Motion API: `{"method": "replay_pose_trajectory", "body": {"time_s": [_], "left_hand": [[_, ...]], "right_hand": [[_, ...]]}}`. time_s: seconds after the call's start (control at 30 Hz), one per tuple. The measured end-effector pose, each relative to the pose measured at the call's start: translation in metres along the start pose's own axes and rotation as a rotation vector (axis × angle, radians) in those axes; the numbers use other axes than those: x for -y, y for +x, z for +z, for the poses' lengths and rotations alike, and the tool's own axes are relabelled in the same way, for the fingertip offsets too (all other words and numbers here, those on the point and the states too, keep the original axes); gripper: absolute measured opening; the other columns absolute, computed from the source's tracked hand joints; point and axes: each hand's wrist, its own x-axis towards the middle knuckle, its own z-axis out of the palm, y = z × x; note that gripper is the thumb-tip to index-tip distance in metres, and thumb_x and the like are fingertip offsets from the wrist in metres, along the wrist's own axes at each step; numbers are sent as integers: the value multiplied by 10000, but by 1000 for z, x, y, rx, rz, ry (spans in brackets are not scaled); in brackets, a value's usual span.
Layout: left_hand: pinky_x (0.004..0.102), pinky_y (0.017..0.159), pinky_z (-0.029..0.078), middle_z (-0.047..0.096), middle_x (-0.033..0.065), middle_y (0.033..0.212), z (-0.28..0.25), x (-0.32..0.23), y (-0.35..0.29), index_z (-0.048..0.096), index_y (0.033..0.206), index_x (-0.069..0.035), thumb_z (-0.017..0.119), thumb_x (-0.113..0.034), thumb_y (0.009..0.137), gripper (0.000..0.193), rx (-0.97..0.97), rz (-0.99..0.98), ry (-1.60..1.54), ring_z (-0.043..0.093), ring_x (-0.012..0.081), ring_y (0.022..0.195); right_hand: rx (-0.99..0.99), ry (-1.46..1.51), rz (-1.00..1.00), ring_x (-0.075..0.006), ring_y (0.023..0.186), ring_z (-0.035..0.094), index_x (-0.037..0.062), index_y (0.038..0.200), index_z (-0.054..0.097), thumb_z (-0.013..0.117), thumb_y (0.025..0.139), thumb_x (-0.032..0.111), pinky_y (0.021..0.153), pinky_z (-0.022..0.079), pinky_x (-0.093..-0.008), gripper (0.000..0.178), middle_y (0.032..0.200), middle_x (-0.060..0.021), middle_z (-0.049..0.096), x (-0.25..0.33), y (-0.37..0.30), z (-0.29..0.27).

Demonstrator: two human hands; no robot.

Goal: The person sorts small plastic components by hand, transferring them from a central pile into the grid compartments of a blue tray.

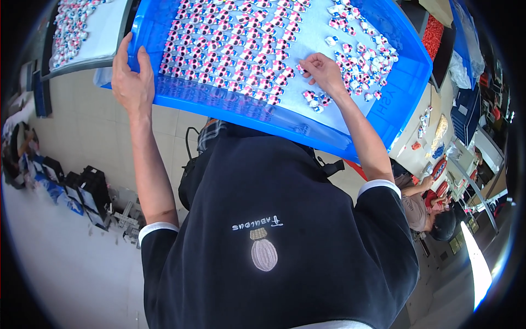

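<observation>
Dark-edged tray (82, 71), beyond the left edge of the blue tray: loose heap of small white, pink and blue figures (71, 32) on a pale base.

Left hand (133, 82), at the left edge of the blue tray (401, 104), toward its near corner: thumb and forefinger moderately apart, the tray's rim between them; the other fingers partly hidden.

Rows of figures (230, 46), inside the blue tray from its left edge to past the middle: white, pink and blue with dark marks, closely set on a white sheet (312, 46).

Single figure (301, 69), just right of the rows' end. Right hand (325, 71) above the sheet: thumb and forefinger drawn together in a pinch, apparently on this figure.

Loose figures (366, 64), toward the right edge of the blue tray: scattered at mixed angles, a small cluster below the right hand.

Red pieces (433, 35), in a dark container beyond the right edge.

Handling note, as judgement: a light fingertip pinch, the figure turned to match its row before release, the wrist clear of laid neighbours, and a steady left hand on the rim would serve best.
</observation>
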Motion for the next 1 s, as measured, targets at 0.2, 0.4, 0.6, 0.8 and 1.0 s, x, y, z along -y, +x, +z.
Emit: {"method": "replay_pose_trajectory", "body": {"time_s": [0.2, 0.4, 0.6, 0.8, 1.0], "left_hand": [[338, 711, 502, 660, 129, 1111, -3, -1, 0, 615, 1214, -124, 608, -230, 888, 343, 11, -19, 19, 651, 258, 917], [333, 708, 501, 663, 126, 1101, -2, 0, 1, 615, 1217, -131, 613, -238, 892, 343, -2, 13, 32, 653, 251, 907], [338, 703, 501, 665, 126, 1089, 0, 3, 0, 613, 1224, -147, 615, -248, 894, 345, -8, 26, 15, 654, 250, 890], [352, 704, 501, 668, 132, 1075, 0, 1, 0, 619, 1222, -162, 616, -249, 893, 340, 2, -10, 13, 658, 258, 875], [355, 718, 500, 668, 135, 1064, 0, 4, 2, 621, 1220, -151, 617, -245, 889, 344, 1, -23, 29, 651, 256, 874]], "right_hand": [[-27, -406, -320, -162, 662, 624, 14, 987, 644, 743, 803, 251, 640, 513, -310, 316, 860, -97, 662, -2, -10, -11], [47, -447, -449, -195, 741, 634, 45, 1070, 640, 723, 791, 123, 712, 518, -330, 301, 922, -107, 647, -13, -11, -11], [33, -338, -461, -193, 768, 638, 30, 1091, 632, 715, 803, 109, 727, 525, -315, 310, 919, -110, 656, -1, -4, 2], [23, -197, -439, -186, 791, 653, 38, 1112, 629, 708, 808, 94, 743, 533, -308, 319, 964, -117, 666, -10, -5, -8], [170, -624, -458, -249, 788, 653, 71, 1080, 625, 701, 787, 140, 699, 529, -366, 311, 989, -107, 641, -6, -39, -25]]}}
